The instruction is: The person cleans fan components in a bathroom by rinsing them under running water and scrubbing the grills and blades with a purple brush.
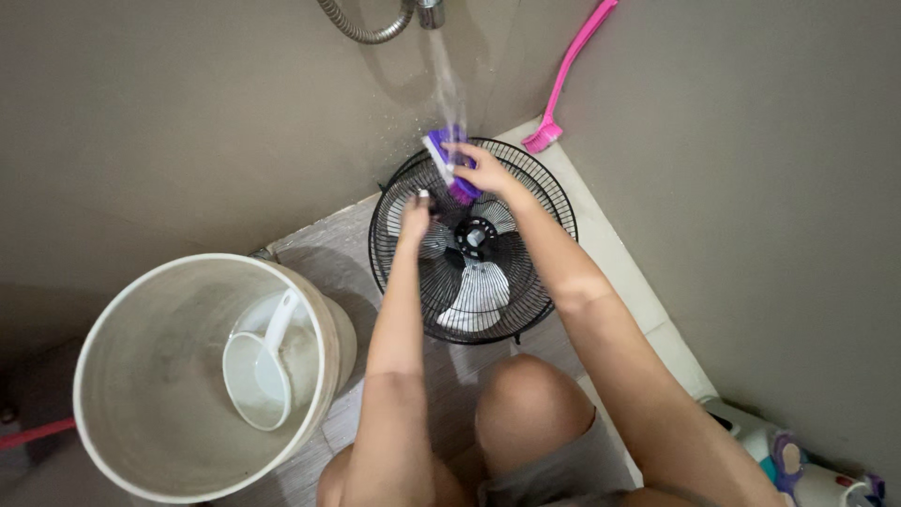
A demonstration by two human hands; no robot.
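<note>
Far left, low: a red hose or cord (36, 434) runs along the floor beside a large white bucket (113, 319). Inside the bucket lies a white plastic dipper (258, 374), bowl down, handle pointing up and right toward the rim.

Centre: a black wire fan grille (526, 310) lies flat on the tiled floor (324, 249), close to the wall corner. Pale fan blades (481, 289) and a black hub (476, 235) show through the wires.

Left hand (415, 214) sits at the upper left part of the grille, fingers curled down onto the wires; grip looks closed on the grille, though blur hides the fingertips (cannot confirm a full grasp).

Above: a metal tap (430, 11) with a flexible hose (361, 30) pours a stream of water (449, 80) straight down onto the brush.

Right hand (486, 169) is closed around a purple scrub brush (448, 161) with white bristles, held over the top edge of the grille, directly under the stream.

Right of that: a pink long-handled brush (568, 75) leans against the wall, head resting on the pale ledge (615, 253).

Bottom centre: the person's bare knee (526, 404), in grey shorts (582, 469).

Far right, low: white and coloured bottles (798, 469), details unclear.
</note>
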